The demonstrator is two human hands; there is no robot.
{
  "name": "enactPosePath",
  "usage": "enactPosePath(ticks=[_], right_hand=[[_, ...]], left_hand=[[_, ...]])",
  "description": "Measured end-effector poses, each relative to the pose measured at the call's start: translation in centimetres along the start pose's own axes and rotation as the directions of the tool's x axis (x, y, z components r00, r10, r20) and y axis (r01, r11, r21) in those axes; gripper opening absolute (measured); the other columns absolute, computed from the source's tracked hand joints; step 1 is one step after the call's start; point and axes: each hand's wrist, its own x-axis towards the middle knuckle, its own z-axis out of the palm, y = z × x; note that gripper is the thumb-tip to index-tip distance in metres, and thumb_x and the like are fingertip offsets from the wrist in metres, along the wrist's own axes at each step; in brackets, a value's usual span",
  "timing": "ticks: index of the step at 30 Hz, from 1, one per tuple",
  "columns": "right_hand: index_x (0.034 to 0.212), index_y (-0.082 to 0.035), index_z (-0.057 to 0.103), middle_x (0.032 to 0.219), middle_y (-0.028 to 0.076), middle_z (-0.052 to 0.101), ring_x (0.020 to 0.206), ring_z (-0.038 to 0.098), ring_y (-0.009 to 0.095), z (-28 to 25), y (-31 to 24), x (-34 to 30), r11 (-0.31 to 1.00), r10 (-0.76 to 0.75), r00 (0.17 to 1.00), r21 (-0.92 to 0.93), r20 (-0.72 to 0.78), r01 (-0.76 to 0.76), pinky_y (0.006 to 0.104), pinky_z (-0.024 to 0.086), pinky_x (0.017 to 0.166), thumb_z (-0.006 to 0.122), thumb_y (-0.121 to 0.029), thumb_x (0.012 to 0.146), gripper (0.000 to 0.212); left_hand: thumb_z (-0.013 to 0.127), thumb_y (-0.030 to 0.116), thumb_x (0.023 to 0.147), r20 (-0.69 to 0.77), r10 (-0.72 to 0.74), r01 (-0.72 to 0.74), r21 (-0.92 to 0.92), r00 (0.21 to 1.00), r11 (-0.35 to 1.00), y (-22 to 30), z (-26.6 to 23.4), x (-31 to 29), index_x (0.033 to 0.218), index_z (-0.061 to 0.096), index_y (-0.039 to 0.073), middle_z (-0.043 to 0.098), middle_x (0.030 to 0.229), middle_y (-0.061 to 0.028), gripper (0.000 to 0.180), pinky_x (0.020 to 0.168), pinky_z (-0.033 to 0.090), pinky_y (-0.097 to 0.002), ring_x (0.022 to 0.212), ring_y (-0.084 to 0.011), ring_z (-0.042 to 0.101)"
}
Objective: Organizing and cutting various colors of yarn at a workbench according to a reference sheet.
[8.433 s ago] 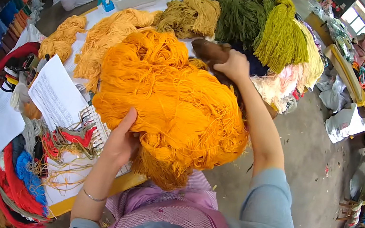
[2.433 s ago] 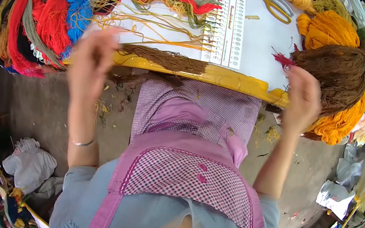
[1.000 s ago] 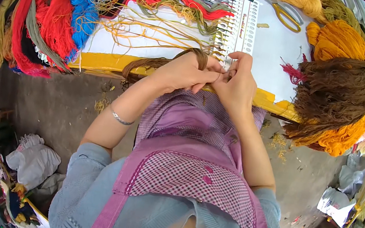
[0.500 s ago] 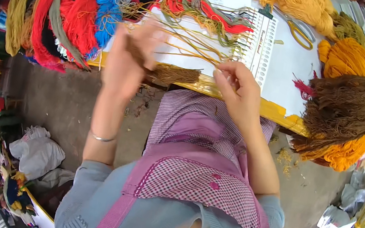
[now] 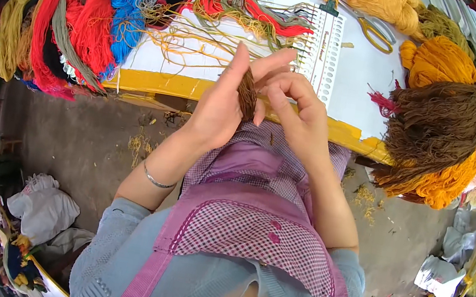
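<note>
My left hand [image 5: 218, 107] is closed round a bundle of brown yarn [image 5: 246, 98], its thumb and index finger pointing away from me. Close on its right, my right hand [image 5: 302, 110] has thumb and bent fingers pinched together. Whatever lies between those fingertips is too small to make out. Just beyond both hands is a white card with punched holes [image 5: 329, 63]. Red, grey, green and gold yarn strands [image 5: 255, 10] hang from its left-hand holes and spread leftward over white paper. A black binder clip [image 5: 329, 6] grips the card's top.
Red, blue, grey and olive yarn skeins [image 5: 93, 14] cover the table's left. At right are a brown skein [image 5: 436, 128], an orange skein [image 5: 441, 63] and yellow-handled scissors [image 5: 375, 34]. The table's yellow front edge [image 5: 161, 83] runs beneath my hands. White sacks [image 5: 43, 207] lie on the floor.
My left hand has swung right with the brown yarn, from over the table's left part to beside my right hand. My right hand stays pinched, slightly lower and further left in view.
</note>
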Motion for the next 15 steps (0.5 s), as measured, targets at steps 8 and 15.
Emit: enactPosePath(ticks=[8, 15], right_hand=[[0.092, 0.001, 0.062, 0.096, 0.004, 0.057, 0.090, 0.055, 0.011, -0.5, -0.2, -0.3, 0.991, -0.020, 0.999, -0.132, 0.034, 0.024, 0.0270, 0.043, 0.085, 0.062, -0.011, 0.091, 0.012], [0.093, 0.003, 0.061, 0.101, 0.005, 0.055, 0.080, 0.059, 0.013, -0.4, 0.5, -0.8, 0.998, 0.059, 0.996, -0.036, 0.064, -0.057, 0.0270, 0.049, 0.073, 0.061, -0.008, 0.092, 0.011]], left_hand=[[0.012, 0.055, 0.101, 0.047, 0.161, -0.164, 0.469, 0.986, 0.868, -1.4, -0.5, 0.1, 0.140, 0.046, 0.008, 0.034, 0.151, -0.0109, 0.070, 0.065, 0.044, -0.0232, 0.100, -0.0123, 0.053], [0.013, 0.050, 0.103, 0.006, 0.155, -0.130, 0.573, 0.988, 0.809, -1.1, 0.6, -0.2, 0.136, 0.050, 0.004, 0.039, 0.148, -0.0096, 0.068, 0.074, 0.044, -0.0214, 0.116, -0.0144, 0.049]])
